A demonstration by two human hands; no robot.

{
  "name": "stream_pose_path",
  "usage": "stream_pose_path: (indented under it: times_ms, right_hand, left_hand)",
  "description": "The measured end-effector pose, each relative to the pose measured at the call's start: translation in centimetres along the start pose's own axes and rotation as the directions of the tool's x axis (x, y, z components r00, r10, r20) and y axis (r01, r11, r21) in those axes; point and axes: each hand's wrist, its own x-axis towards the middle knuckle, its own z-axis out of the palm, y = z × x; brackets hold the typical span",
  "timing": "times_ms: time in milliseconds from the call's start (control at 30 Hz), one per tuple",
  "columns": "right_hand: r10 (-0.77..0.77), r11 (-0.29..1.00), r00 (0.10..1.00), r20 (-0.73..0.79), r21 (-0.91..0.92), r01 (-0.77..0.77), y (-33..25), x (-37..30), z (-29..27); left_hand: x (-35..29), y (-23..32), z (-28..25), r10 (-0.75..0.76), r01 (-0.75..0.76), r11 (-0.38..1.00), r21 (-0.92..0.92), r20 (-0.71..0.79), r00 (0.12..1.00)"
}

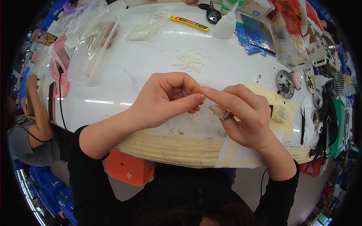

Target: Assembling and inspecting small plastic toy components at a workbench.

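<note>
My left hand [160, 98] is curled in, thumb and fingertips drawn together in a pinch, and the index fingertip of my right hand [249, 115] meets it there. My right thumb and fingers are bent and only partly closed. Anything between my fingertips is too small or hidden for me to tell. A beige wrapped piece [216, 111] with a dark metallic band sits at the inner side of my right hand; I cannot tell exactly what it is.

Just beyond my fingertips, a heap of tiny white pieces [188, 61] lies loose on the white table [130, 62], and a thinner white scatter [196, 119] lies below my hands, nearer me.

Farther out past my hands are a yellow utility knife [188, 23], a clear bag [149, 31] with pale contents, a white squeeze bottle [226, 27] and a black car key [213, 16]. Well left of my left hand are a clear plastic container [87, 56] and a pink mesh pouch [59, 71]. Right of my right hand is a round metal dish [285, 84].
</note>
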Motion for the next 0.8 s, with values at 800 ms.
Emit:
stream_pose_path:
  times_ms: [800]
  right_hand:
    - [0.150,0.946,0.988,-0.028,0.293,-0.135,-0.52,0.15,0.42]
  left_hand:
    - [0.17,-0.59,-0.18,-0.213,0.287,0.853,-0.437,0.212,0.954]
